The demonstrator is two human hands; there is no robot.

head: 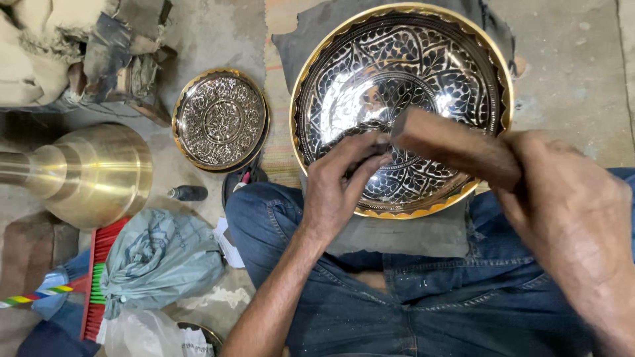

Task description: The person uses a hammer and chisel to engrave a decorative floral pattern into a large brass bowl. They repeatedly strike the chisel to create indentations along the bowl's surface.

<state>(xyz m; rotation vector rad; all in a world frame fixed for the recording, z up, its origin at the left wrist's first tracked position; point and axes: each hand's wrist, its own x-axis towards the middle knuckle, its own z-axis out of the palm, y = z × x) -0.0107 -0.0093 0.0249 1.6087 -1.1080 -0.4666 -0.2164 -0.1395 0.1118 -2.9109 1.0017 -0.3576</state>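
A large brass bowl with a scalloped gold rim and a black-and-silver leaf pattern rests tilted on a dark cloth over my lap. My left hand pinches a small tool against the bowl's inner surface; the tool is mostly hidden by my fingers. My right hand grips a brown wooden block, whose end sits right by my left fingertips. I sit in blue jeans.
A smaller engraved brass plate lies on the floor to the left. A polished brass stand lies further left. Near my left knee are a small black bottle, a grey plastic bag and a red brush. Rags are piled top left.
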